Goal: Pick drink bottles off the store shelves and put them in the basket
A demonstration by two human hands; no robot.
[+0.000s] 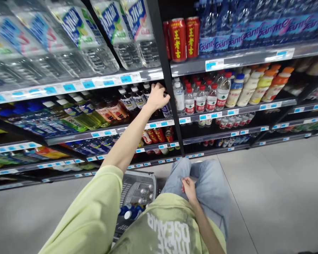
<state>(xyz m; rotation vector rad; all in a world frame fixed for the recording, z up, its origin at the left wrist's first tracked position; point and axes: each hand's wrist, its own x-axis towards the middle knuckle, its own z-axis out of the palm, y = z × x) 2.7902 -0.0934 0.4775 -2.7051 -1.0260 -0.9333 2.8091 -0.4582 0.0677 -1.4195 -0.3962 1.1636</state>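
My left hand [156, 97] reaches into the middle shelf on a stretched-out arm. Its fingers curl over the top of a dark bottle with a purple label [166, 110], hiding the cap. Left of it stand dark bottles with white caps and pale labels [139, 97]. My right hand [189, 188] rests on my lap against the blue jeans [209, 183], fingers curled in, with nothing visible in them. A grey shopping basket [154, 181] beside my legs holds clear bottles [145, 194] and blue bottles with white caps [133, 212].
A black upright [162, 46] divides the shelves close to my left hand. Large clear bottles [90, 46] fill the upper left shelf. Red cans [178, 40] and blue bottles [243, 30] stand upper right, above red-capped water bottles [200, 98]. Grey floor tiles [270, 187] lie on the right.
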